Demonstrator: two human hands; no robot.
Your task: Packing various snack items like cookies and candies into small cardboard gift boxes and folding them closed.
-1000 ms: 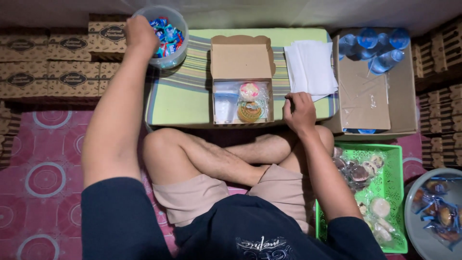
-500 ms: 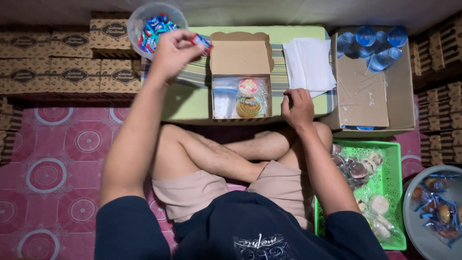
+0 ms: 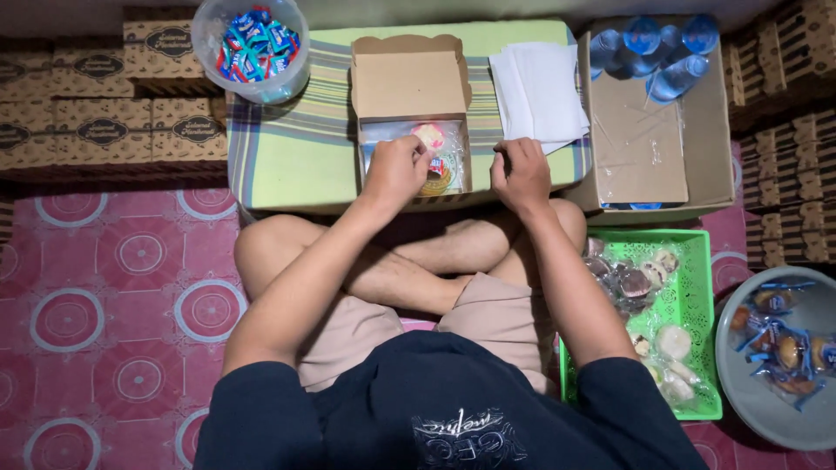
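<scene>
Nearest the open snack box (image 3: 409, 113), the left hand (image 3: 394, 170) was pinched on a small wrapped candy (image 3: 434, 165), apparently held over the box's tray. The right hand (image 3: 521, 172) was loosely curled, empty, beside the box on the worktop (image 3: 296, 148). The candy was judged light, crinkly and slippery, best pinched at its wrapper ends; its long axis could not be told. Beyond the box, a candy tub (image 3: 252, 48) was seen.

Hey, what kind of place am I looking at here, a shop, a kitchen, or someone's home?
Probably a home floor used for packing snack boxes. A person sits cross-legged on a patterned mat at a low table, with stacked closed cardboard boxes alongside and a green basket of wrapped cakes.
</scene>
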